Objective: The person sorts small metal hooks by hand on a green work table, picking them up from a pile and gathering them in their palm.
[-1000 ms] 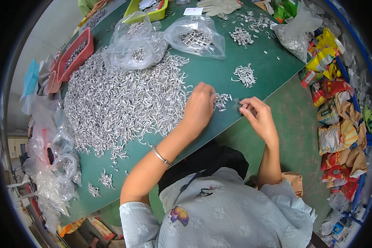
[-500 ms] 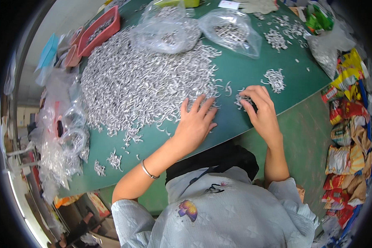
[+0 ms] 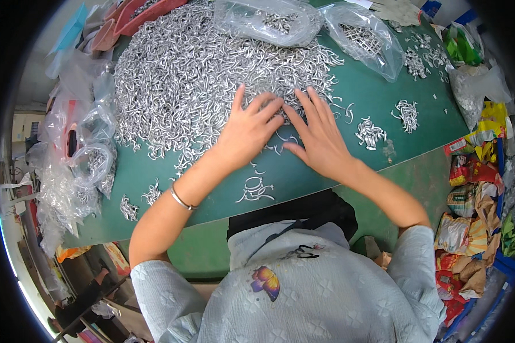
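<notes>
A wide heap of small curved silver metal pieces (image 3: 177, 86) covers much of the green table (image 3: 212, 200). My left hand (image 3: 243, 132) lies at the near edge of the heap, fingers apart and partly bent over the pieces. Beside it, my right hand (image 3: 323, 140) has its fingers stretched out, their tips at the heap's edge close to my left fingers. Neither hand visibly grips a piece. A few loose curved pieces (image 3: 255, 188) lie on the table nearer to me. Right of my right hand is a small pile of pieces (image 3: 370, 133).
More small piles sit at the right (image 3: 407, 116) and left (image 3: 129, 208). Clear plastic bags with metal parts (image 3: 363, 43) rest at the back. A red tray (image 3: 149, 16) stands at the back left, by crumpled plastic bags (image 3: 68, 171). Colourful packages (image 3: 463, 234) line the right side.
My right hand has left the small pile at the right and moved left to the heap, beside my left hand. A few loose pieces now lie near the table's front edge.
</notes>
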